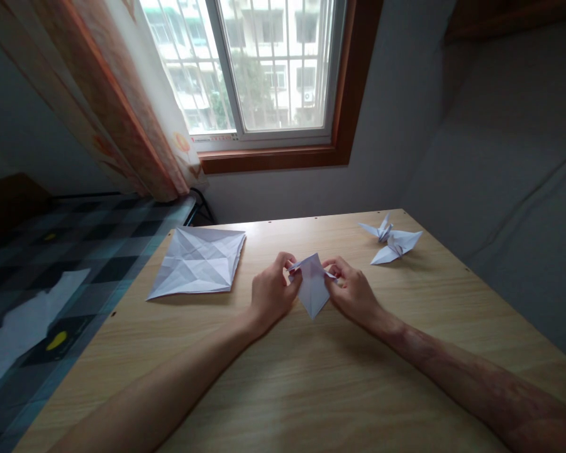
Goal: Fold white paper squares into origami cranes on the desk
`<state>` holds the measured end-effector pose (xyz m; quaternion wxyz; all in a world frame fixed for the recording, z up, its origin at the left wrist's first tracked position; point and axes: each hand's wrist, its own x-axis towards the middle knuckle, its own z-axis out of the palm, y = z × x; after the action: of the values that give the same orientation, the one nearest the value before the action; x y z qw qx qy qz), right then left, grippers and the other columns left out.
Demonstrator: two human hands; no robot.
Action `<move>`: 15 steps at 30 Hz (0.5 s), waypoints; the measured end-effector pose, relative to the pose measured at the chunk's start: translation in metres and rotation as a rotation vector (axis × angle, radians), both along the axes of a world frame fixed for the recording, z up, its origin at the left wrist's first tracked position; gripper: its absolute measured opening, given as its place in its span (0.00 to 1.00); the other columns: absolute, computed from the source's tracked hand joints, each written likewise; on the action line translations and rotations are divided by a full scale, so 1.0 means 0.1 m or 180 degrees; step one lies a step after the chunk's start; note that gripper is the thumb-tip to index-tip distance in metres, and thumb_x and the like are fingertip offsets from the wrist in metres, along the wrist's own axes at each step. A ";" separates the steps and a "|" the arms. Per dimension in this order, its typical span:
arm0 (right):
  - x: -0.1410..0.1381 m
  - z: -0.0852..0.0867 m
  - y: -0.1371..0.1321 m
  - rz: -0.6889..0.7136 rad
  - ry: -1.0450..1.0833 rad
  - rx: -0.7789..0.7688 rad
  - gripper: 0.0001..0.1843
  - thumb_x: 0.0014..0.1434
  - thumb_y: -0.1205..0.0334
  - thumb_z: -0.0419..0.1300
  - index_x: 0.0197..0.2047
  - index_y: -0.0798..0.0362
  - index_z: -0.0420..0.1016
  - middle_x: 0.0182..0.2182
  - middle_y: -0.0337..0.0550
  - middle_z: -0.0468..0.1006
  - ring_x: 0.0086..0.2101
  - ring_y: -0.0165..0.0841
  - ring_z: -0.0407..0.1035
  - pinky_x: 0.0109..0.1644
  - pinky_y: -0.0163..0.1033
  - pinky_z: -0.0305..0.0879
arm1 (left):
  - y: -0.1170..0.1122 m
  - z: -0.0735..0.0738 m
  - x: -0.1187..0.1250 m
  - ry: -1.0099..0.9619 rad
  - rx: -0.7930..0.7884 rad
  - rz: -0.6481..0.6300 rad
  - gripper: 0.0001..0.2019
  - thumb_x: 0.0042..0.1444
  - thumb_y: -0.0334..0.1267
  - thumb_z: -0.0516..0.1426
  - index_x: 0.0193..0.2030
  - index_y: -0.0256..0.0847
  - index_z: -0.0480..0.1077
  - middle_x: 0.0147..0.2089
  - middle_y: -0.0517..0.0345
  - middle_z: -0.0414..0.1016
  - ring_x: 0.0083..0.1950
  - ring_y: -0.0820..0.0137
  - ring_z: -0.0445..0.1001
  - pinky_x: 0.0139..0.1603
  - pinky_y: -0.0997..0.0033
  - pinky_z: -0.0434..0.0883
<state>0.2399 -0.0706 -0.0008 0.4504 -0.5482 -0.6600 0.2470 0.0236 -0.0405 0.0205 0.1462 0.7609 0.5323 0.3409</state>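
Between both hands, a little above the wooden table (pixel 283 390), is a piece of white folded paper (pixel 313 288) in a diamond shape, one point toward me. My left hand (pixel 272 286) pinches its left corner between thumb and fingers. On the other side, my right hand (pixel 353 290) grips the right corner the same way. Small flaps stick out at both corners where the fingers press. The fingers partly hide the paper's side edges.
Creased white paper sheets (pixel 200 261) lie at the table's back left. Folded paper cranes (pixel 396 244) sit at the back right. A bed with a checked cover (pixel 122 220) adjoins the left edge, bearing a torn white paper (pixel 28 327). Behind the table is a window (pixel 273 69).
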 end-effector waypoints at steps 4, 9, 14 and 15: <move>0.05 -0.06 0.07 0.0065 0.0398 -0.0037 0.12 0.66 0.59 0.61 0.49 0.47 0.84 0.37 0.41 0.88 0.36 0.38 0.79 0.36 0.37 0.71 | 0.05 -0.04 -0.05 -0.0135 -0.0051 -0.0240 0.06 0.66 0.39 0.60 0.47 0.48 0.77 0.40 0.62 0.84 0.30 0.71 0.76 0.33 0.71 0.63; 0.17 -0.16 0.21 0.0115 0.1104 -0.0053 0.21 0.60 0.62 0.58 0.49 0.47 0.91 0.52 0.43 0.90 0.54 0.43 0.81 0.61 0.46 0.74 | 0.16 -0.03 -0.13 -0.0882 -0.0462 -0.0628 0.15 0.61 0.34 0.57 0.52 0.44 0.80 0.48 0.56 0.85 0.31 0.72 0.76 0.33 0.73 0.69; 0.28 -0.18 0.25 0.0268 0.1181 -0.0200 0.20 0.60 0.61 0.59 0.48 0.47 0.91 0.51 0.42 0.89 0.53 0.44 0.80 0.64 0.47 0.71 | 0.25 0.03 -0.21 -0.1412 -0.1036 -0.1141 0.15 0.62 0.37 0.57 0.51 0.39 0.83 0.44 0.53 0.85 0.39 0.69 0.79 0.41 0.72 0.74; 0.29 -0.17 0.24 0.0318 0.1164 -0.0239 0.20 0.61 0.61 0.58 0.48 0.47 0.91 0.51 0.42 0.89 0.52 0.44 0.80 0.62 0.46 0.72 | 0.26 0.03 -0.22 -0.1426 -0.1088 -0.1179 0.15 0.62 0.37 0.58 0.51 0.39 0.83 0.42 0.54 0.85 0.40 0.68 0.80 0.43 0.71 0.74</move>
<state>0.2690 -0.0463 -0.0176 0.5293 -0.4771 -0.5839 0.3890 0.0016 -0.0142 0.0234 0.4445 0.7154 0.3892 0.3731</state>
